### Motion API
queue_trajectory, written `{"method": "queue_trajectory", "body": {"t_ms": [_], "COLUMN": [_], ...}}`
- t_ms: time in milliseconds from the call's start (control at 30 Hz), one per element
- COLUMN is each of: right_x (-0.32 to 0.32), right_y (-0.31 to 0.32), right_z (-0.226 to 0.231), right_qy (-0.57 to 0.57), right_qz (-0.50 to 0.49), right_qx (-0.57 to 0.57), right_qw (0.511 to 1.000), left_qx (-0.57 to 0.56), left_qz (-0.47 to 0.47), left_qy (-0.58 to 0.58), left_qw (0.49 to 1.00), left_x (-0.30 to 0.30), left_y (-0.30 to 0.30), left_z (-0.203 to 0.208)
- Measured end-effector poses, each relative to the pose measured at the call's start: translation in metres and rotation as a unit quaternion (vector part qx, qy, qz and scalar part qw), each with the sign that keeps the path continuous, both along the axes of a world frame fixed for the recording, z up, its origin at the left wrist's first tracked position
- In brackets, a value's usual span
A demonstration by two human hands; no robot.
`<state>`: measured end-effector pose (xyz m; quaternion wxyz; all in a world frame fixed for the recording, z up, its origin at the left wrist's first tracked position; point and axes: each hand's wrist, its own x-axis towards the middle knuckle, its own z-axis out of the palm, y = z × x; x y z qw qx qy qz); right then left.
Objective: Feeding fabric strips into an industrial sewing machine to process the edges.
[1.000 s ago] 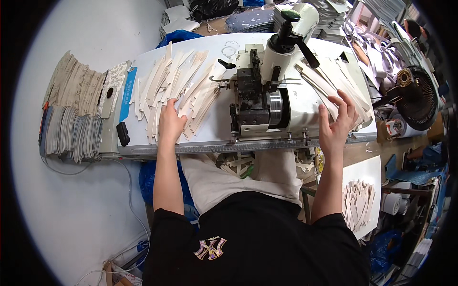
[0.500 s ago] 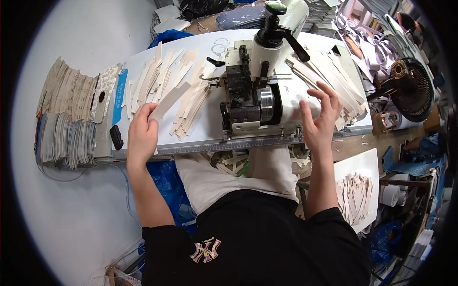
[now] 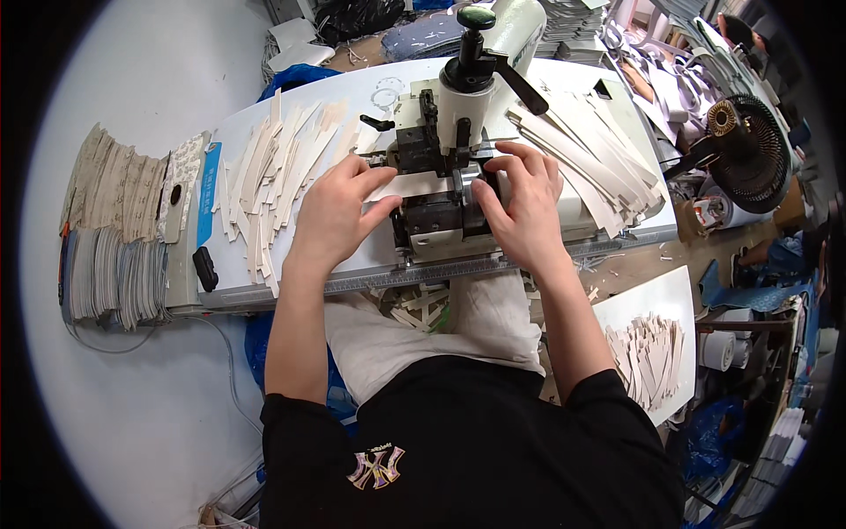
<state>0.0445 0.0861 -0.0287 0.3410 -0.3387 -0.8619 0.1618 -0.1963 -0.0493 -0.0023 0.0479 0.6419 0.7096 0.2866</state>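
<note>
A pale flat strip lies across the bed of a skiving-type machine, its right end at the metal roller. My left hand is at the strip's left end, thumb and forefinger apart on either side of it. Whether a fingertip touches the strip's edge is hard to tell. On the roller's right side my right hand hovers with curved, spread fingers, the thumb close to the roller and nothing in its grasp. Loose strips lie in a pile left of the machine.
More strips are heaped on the table right of the machine. A white board holding short strips stands lower right. Stacked sheets are at the far left, a black fan at the right. A metal ruler edge runs along the table front.
My left hand has carried the strip rightward onto the machine bed and its fingers have parted. My right hand has moved left toward the roller. The view has shifted slightly.
</note>
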Motion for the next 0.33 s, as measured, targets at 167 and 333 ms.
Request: {"method": "queue_trajectory", "body": {"t_ms": [167, 333], "right_x": [-0.005, 0.003], "right_y": [0.002, 0.017], "right_z": [-0.003, -0.004], "right_qy": [-0.021, -0.003], "right_qz": [0.009, -0.015], "right_qx": [-0.009, -0.013], "right_qw": [1.0, 1.0], "left_qx": [-0.019, 0.001], "left_qz": [-0.018, -0.042], "left_qy": [0.008, 0.021], "left_qw": [1.0, 0.999], "left_x": [0.014, 0.023], "left_y": [0.008, 0.021], "left_z": [-0.002, -0.005]}}
